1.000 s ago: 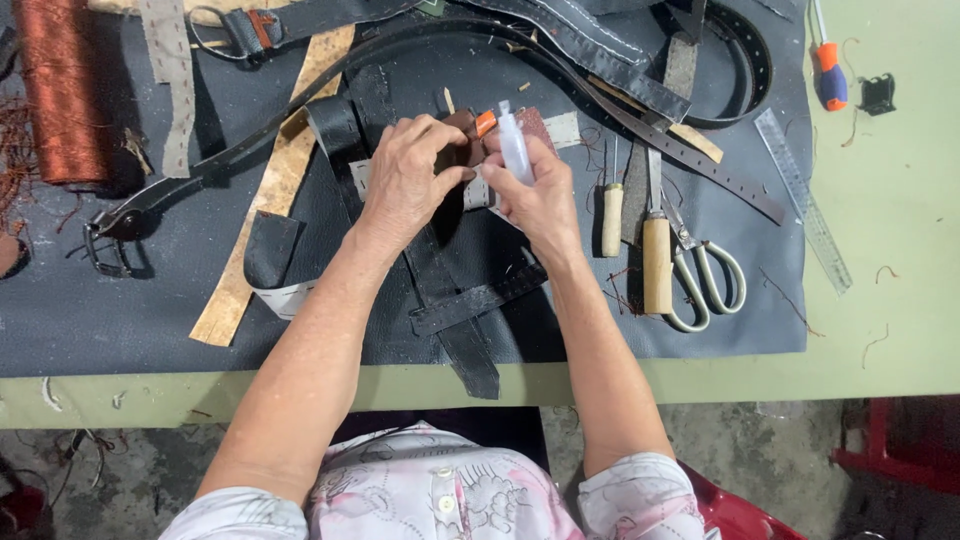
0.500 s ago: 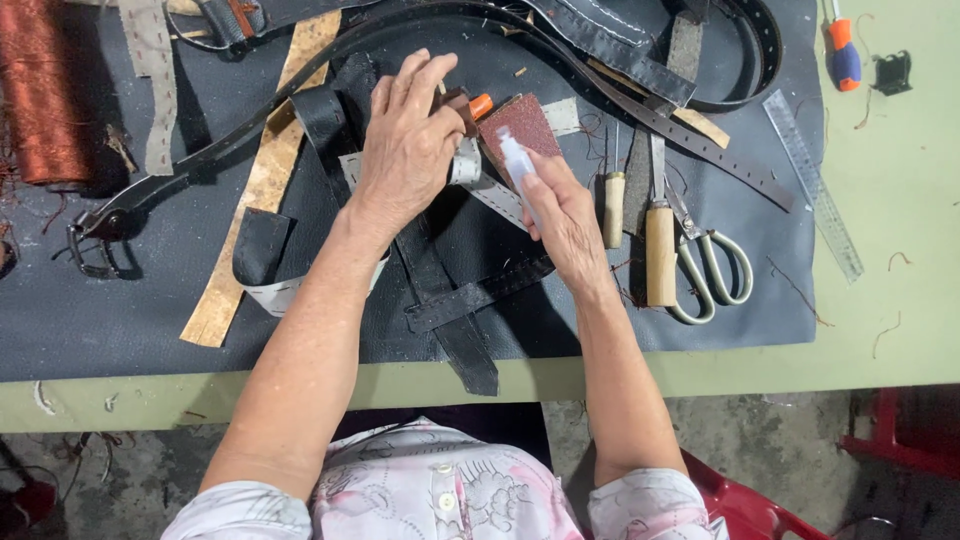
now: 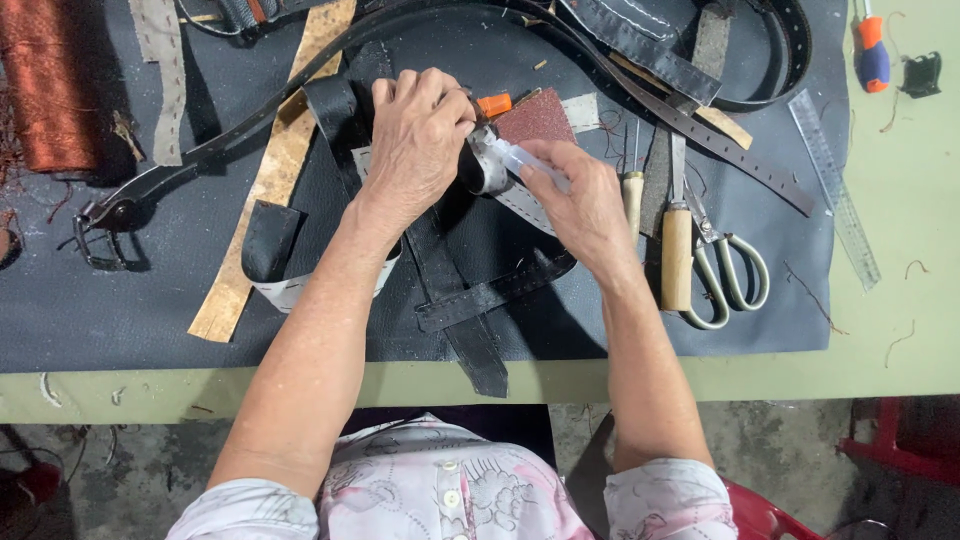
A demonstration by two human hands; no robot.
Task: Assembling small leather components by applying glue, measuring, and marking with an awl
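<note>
My left hand [image 3: 415, 140] is closed over a black leather strap [image 3: 440, 250] and a small silvery metal fitting [image 3: 488, 165] on the dark work mat. My right hand [image 3: 585, 205] pinches a small clear tube [image 3: 525, 160] whose tip points at that fitting. A reddish-brown sandpaper square [image 3: 535, 118] and an orange cap [image 3: 493, 103] lie just behind the hands. More black strap pieces [image 3: 495, 290] cross under my wrists.
Wooden-handled tools [image 3: 677, 255] and scissors [image 3: 730, 275] lie right of my right hand. A clear ruler [image 3: 835, 190] and an orange-handled screwdriver [image 3: 870, 50] sit further right. Long belts [image 3: 690, 120], a tan strip [image 3: 265, 190], a buckle [image 3: 105, 225] and copper thread [image 3: 45, 85] lie around.
Both hands have come down onto the mat together. My left hand has closed over the strap and metal fitting, and my right hand has brought the clear tube's tip against it.
</note>
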